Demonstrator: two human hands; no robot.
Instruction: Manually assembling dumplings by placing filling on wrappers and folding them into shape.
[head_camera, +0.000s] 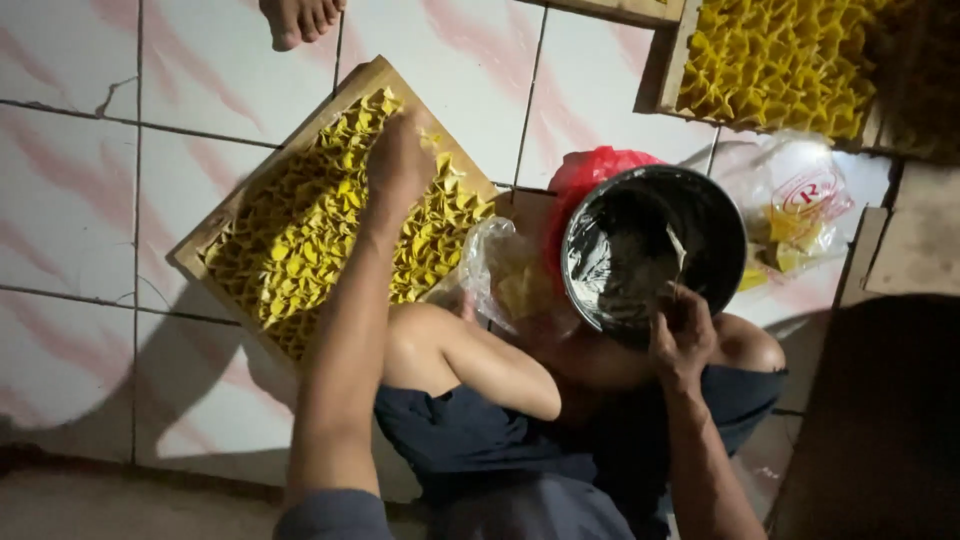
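— Under the left hand, what lies there?

— A shallow wooden tray set at a slant on the white tiled floor with pink streaks, packed with small folded yellow dumpling wrappers. The left grip hovers over the far rows, fingers drawn together; whether they pinch a wrapper or merely touch the pile I cannot tell, as the back of the hand hides the tips.

— And the right hand?

— Its grip is clenched on a thin flat stick or spatula, the blade dipping into a round black bowl of pale grey filling. The bowl rests just beyond that grip, against the person's bare knee.

— What sits between the two grips?

— A crumpled clear plastic bag with yellow pieces inside, touching the near corner of the tray, and behind the bowl a red plastic bag.

— Further out from the right grip?

— Another clear bag with a red mark, holding more yellow pieces, just beside the bowl. Well beyond it stands a second wooden tray filled with the same yellow folded pieces.

— Anyone else about?

— Only a bare foot at the top edge, well past the left grip, on the tiles.
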